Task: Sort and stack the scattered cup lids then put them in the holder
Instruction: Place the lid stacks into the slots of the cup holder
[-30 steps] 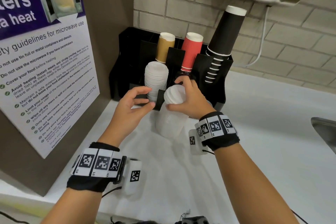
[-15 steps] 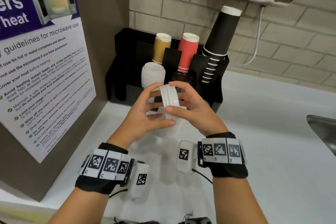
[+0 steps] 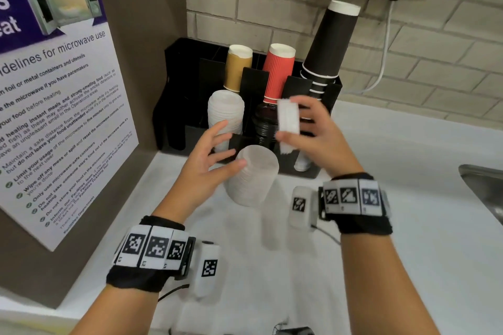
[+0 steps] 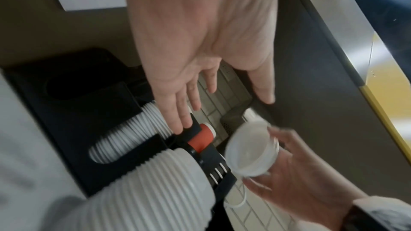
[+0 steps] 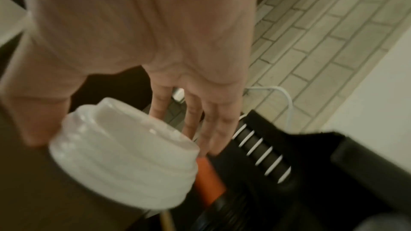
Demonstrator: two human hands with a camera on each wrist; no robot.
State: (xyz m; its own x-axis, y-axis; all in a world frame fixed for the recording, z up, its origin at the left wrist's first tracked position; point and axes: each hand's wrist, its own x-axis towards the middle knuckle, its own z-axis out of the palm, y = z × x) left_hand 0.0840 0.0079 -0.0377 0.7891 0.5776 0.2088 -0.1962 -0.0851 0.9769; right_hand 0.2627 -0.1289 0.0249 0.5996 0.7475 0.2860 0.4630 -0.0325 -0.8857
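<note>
My right hand [image 3: 292,122] pinches a short stack of white lids [image 3: 288,116] on edge between thumb and fingers, just in front of the black holder [image 3: 187,84]. The right wrist view shows the same short stack [image 5: 124,155], blurred. My left hand [image 3: 231,144] is open with its fingers spread, and its thumb touches the top of a tall stack of white lids [image 3: 253,177] standing on the counter. The holder has a column of white lids [image 3: 226,114] in one slot and dark lids [image 3: 264,125] in the slot beside it.
Brown [image 3: 239,68], red [image 3: 280,73] and black paper cups [image 3: 329,46] stand upside down in the holder's back slots. A microwave poster [image 3: 54,117] on a brown panel walls off the left. A sink edge [image 3: 484,190] lies right; a white cable [image 3: 383,57] hangs on the brick wall.
Both hands held the short stack half a second ago. The left hand has let go and opened, and the right hand has carried the stack up and to the right, towards the holder.
</note>
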